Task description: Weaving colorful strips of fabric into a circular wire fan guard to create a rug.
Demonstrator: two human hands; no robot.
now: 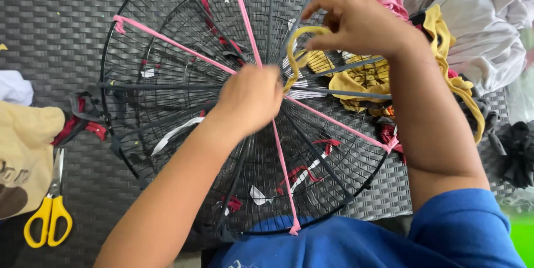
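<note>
A dark woven-textured tabletop carries a round black wire fan guard with pink fabric strips tied across it like spokes. At its hub the left hand is clenched on a yellow fabric strip; just above, the right hand pinches the strip's loop. Yellow-handled scissors lie far left of both grips, crumpled cloth scraps to the right.

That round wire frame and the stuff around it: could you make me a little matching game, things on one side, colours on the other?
Things:
1. round wire frame
2. scissor handles
3. strips tied across the frame
4. person's sleeve

Colours:
A. blue
B. pink
C. black
D. yellow

Pairs: 1-C, 2-D, 3-B, 4-A
</note>
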